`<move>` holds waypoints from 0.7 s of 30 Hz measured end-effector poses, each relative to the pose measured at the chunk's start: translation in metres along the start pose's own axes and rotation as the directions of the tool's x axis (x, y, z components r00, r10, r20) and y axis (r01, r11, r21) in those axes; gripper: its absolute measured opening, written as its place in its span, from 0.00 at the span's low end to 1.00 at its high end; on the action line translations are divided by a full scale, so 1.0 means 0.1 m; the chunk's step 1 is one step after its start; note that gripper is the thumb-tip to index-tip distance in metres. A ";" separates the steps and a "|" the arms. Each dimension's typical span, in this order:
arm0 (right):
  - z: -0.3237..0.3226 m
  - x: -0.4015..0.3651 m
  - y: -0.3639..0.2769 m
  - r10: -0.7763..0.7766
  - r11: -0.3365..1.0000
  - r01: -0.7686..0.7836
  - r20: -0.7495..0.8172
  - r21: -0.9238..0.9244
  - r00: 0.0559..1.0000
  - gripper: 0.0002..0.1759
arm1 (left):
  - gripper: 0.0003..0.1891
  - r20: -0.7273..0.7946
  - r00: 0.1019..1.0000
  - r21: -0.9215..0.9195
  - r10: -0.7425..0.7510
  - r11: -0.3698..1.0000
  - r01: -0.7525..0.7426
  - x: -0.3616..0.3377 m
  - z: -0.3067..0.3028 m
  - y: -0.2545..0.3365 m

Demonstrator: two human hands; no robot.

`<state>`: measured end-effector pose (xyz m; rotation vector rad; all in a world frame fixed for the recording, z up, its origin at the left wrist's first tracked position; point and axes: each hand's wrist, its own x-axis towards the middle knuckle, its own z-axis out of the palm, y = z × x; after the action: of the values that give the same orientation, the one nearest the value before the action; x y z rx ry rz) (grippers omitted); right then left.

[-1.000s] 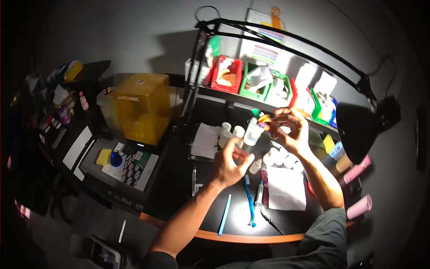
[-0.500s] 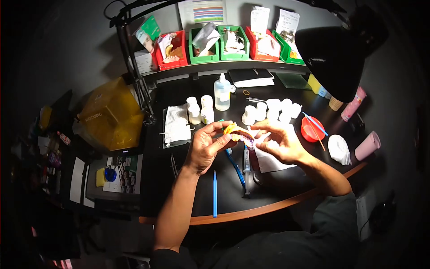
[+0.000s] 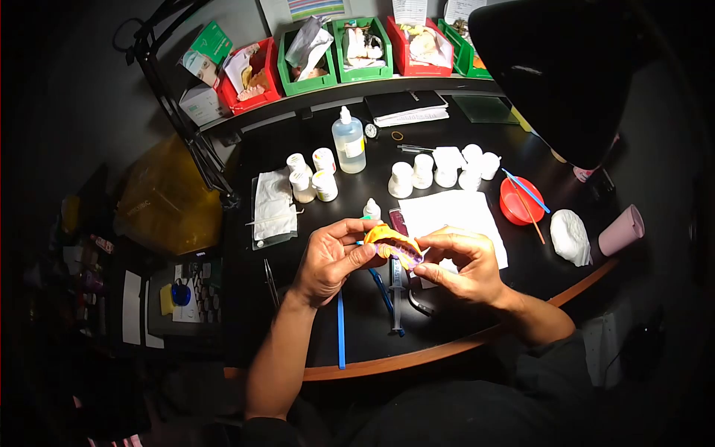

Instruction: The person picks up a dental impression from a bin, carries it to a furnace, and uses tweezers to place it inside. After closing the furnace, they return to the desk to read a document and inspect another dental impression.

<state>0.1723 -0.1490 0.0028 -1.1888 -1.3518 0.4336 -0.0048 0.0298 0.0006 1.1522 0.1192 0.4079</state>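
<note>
Both hands hold one small object above the black desk [image 3: 514, 287]: an orange dental model [image 3: 389, 240] with a purple, clear-edged piece along its right side. My left hand [image 3: 328, 259] grips the orange end with thumb and fingers. My right hand [image 3: 456, 264] pinches the purple end. Under the hands lie a syringe [image 3: 395, 294], a blue toothbrush [image 3: 381, 287] and a blue stick [image 3: 341, 339]. A white paper sheet [image 3: 450, 216] lies just beyond my right hand.
Several small white jars [image 3: 447, 167] and a clear bottle [image 3: 348, 143] stand mid-desk. A red bowl [image 3: 520, 207], white lump [image 3: 570, 237] and pink cup [image 3: 622, 229] sit right. Red and green bins [image 3: 357, 48] line the shelf. A black lamp head [image 3: 573, 67] overhangs at upper right. A yellow box [image 3: 160, 201] stands left.
A second ago my hands were apart and raised, the right one holding the model up. Now both hands hold it low near the desk, and the view has tilted down.
</note>
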 end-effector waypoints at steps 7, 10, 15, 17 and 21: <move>-0.05 0.01 -0.05 0.013 0.996 -0.011 0.021 -0.090 1.000 0.20 | 0.19 -0.003 0.998 0.040 -0.066 0.997 0.066 0.02 -0.04 -0.03; -0.07 0.10 -0.05 -0.099 0.975 0.102 0.023 -0.197 0.995 0.21 | 0.19 -0.033 0.999 0.053 -0.034 0.998 0.035 0.02 -0.06 -0.04; 0.08 0.14 -0.64 -0.235 0.925 0.252 0.094 -0.283 0.968 0.17 | 0.19 -0.096 0.995 0.068 -0.002 0.998 0.008 0.02 -0.06 0.02; 0.20 0.15 -1.09 -0.255 0.943 0.308 0.320 -0.125 0.912 0.15 | 0.19 -0.082 0.997 0.062 0.009 0.998 -0.004 0.03 -0.10 -0.02; 0.44 0.25 -1.55 -0.583 0.810 0.467 0.586 0.356 0.563 0.09 | 0.18 -0.095 0.995 0.079 0.041 0.996 -0.034 0.04 -0.14 -0.02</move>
<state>0.0812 -0.1733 0.1355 -0.4071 -2.1787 0.5455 -0.0054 0.0427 -0.0061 1.2124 0.1988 0.4961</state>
